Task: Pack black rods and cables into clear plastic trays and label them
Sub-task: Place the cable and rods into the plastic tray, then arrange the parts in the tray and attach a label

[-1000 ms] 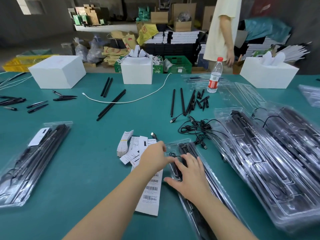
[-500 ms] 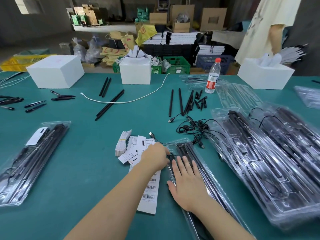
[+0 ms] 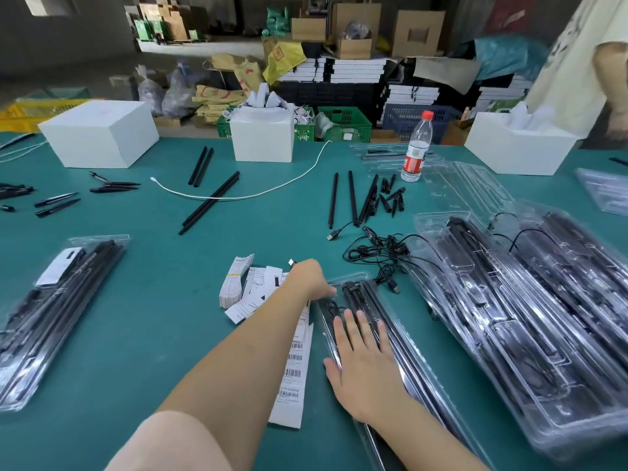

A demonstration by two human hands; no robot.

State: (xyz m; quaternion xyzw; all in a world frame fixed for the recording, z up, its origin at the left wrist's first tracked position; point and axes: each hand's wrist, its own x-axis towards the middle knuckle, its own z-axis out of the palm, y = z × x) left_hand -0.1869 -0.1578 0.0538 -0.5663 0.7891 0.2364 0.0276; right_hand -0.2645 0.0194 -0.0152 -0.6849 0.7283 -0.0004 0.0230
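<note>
A clear plastic tray [image 3: 351, 277] holding black rods [image 3: 368, 295] and a coiled cable lies lengthwise in front of me. My right hand [image 3: 365, 367] presses flat on its lid, fingers straight and spread. My left hand [image 3: 311, 280] sits at the tray's upper left corner with its fingers curled down over the edge. A long barcode label strip [image 3: 293, 379] lies under my left forearm, beside a bundle of small labels [image 3: 234, 280]. A tangle of black cables [image 3: 384, 253] and loose black rods [image 3: 351, 198] lie beyond the tray.
Stacked packed trays [image 3: 509, 317] fill the right side; another packed tray [image 3: 57, 311] lies at the left. Further back stand a water bottle [image 3: 416, 151], white boxes [image 3: 98, 132] [image 3: 263, 136] [image 3: 520, 147] and a white cable [image 3: 255, 195]. A person [image 3: 577, 62] stands at the far right.
My right hand has slid down the tray lid toward me, flattening out. My left hand has stayed at the tray's corner. The person behind the table has walked to the right.
</note>
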